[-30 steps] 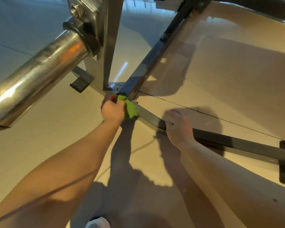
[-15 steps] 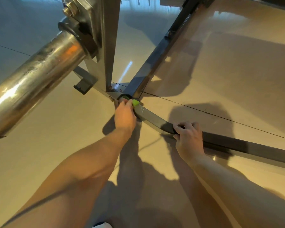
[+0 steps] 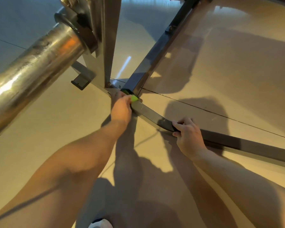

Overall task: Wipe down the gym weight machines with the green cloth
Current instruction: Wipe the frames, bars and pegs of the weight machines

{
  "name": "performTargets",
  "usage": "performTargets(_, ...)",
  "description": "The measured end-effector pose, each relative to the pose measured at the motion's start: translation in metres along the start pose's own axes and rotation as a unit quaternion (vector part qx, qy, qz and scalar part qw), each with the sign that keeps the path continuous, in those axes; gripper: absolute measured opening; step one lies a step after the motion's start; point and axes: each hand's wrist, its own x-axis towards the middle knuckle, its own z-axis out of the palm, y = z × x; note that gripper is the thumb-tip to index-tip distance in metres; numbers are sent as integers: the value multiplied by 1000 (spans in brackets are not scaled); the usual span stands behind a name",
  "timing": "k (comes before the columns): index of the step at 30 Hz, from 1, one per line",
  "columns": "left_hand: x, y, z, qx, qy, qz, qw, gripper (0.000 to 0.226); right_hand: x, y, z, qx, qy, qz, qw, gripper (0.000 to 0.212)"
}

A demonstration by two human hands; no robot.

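Head view: the left hand has carried the bright green fabric cloth along the dark square steel floor rail into the joint where that rail meets the dark diagonal steel rail and the grey upright steel post. Its fingers are closed on the cloth, which is now mostly hidden beneath them. The right hand, flat on the floor rail a second ago, now hooks its fingers over it as a brace. Judgement: wiping has reached the corner joint. Count: one cloth, two hands, two rails, one post, one polished chrome tube, one white shoe tip.
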Motion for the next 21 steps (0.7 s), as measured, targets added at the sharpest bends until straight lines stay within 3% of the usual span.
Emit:
performTargets(3, -60, 39, 13, -63, -20, 123, 990, 22, 0, -1, -5, 5, -9, -4, 1000, 43)
performTargets(6, -69, 49, 7, -82, -66, 184, 977, 24, 0, -3, -7, 21, -12, 6, 1000, 43)
performTargets(11, 4, -17, -12, -3, -15, 18, 1000, 27, 0, -3, -10, 31, -16, 7, 999, 41)
performTargets(14, -2, 1, -5, 3, -23, -28, 999, 27, 0, -4, -10, 25, -15, 5, 1000, 39)
performTargets(16, -24, 24, 3, -22, 0, -3, 1000, 24, 1, -4, -11, 18, -18, 2, 1000, 38)
performTargets(18, -55, 50, 13, -64, 9, 80, 995, 21, 2, -5, -13, 10, -25, 6, 1000, 37)
performTargets(21, -99, 89, 19, -106, -68, 123, 984, 25, 1, -3, -18, -7, -6, 34, 999, 33)
